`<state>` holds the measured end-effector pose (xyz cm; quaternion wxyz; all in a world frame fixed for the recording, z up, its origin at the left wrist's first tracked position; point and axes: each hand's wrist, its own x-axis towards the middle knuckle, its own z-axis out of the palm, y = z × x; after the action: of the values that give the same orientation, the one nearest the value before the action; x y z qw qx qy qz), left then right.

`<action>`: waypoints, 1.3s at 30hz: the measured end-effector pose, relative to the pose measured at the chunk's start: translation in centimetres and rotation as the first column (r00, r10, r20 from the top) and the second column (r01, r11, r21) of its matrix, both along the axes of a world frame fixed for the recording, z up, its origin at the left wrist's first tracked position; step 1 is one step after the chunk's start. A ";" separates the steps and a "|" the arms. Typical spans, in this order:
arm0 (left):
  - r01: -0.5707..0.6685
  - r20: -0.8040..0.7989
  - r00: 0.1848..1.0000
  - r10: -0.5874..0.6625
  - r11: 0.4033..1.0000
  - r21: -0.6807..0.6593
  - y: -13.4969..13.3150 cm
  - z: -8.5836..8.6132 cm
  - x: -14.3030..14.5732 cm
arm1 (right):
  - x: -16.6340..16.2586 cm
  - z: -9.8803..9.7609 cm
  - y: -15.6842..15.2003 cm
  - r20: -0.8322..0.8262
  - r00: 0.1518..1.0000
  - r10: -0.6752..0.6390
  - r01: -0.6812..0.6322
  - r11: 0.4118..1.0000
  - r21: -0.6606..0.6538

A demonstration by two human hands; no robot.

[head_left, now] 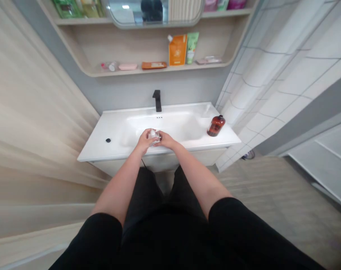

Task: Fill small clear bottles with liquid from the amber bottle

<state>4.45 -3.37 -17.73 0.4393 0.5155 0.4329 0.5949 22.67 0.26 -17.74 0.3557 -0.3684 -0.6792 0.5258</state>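
Both my hands meet over the front of a white sink (116, 129). My left hand (144, 140) and my right hand (165, 140) are closed round a small clear bottle with a white top (153, 135), held between them above the basin. A black tap (157, 100) stands behind the basin. An amber bottle with a dark cap (216, 125) stands on the sink's right side, apart from my hands.
A small black round thing (108, 140) lies on the sink's left side. The shelf (159, 69) above holds an orange pouch (177, 50), a green tube (192, 47), and flat items. A tiled wall is on the right, a pale panel on the left.
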 end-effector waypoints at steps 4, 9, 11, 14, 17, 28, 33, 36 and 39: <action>-0.003 0.004 1.000 0.003 1.000 -0.024 -0.1 0.0 0.0 | 0.0 0.1 -0.1 0.012 1.000 0.004 -0.004 1.000 -0.004; 0.013 0.006 1.000 -0.013 1.000 -0.018 -0.1 -0.1 0.0 | -0.1 -0.1 0.0 -0.005 1.000 -0.002 0.002 1.000 -0.001; -0.011 0.018 1.000 0.011 1.000 0.003 -0.1 -0.2 0.0 | -0.1 -0.2 0.1 -0.003 1.000 0.001 -0.001 1.000 0.000; -0.012 0.005 1.000 0.012 1.000 0.013 0.1 -0.3 0.0 | -0.2 -0.4 0.3 -0.008 1.000 -0.001 0.001 1.000 -0.013; 0.002 -0.002 1.000 -0.002 1.000 -0.016 0.1 -0.4 0.0 | -0.2 -0.6 0.4 -0.005 1.000 -0.004 0.004 1.000 -0.012; 0.028 -0.013 1.000 -0.029 0.999 -0.031 -0.3 0.1 -0.2 | -0.2 -1.0 0.7 0.041 0.999 -0.007 0.007 1.000 0.008; -0.015 0.003 1.000 0.015 1.000 -0.006 -0.5 0.4 0.0 | -0.2 -0.8 0.6 0.040 0.999 -0.020 0.020 1.000 0.011; -0.090 -0.046 0.995 0.091 0.996 0.024 -0.5 0.9 0.3 | -0.1 -0.6 0.4 0.047 0.999 -0.022 0.021 0.999 0.027; -0.158 -0.105 0.981 0.160 0.987 0.027 -0.3 1.8 0.3 | -0.1 -0.4 0.4 0.066 0.997 -0.042 0.040 0.999 0.031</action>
<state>4.74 -3.70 -15.88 0.3616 0.5147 0.4899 0.6036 22.59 0.62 -18.19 0.3488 -0.3941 -0.6908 0.4958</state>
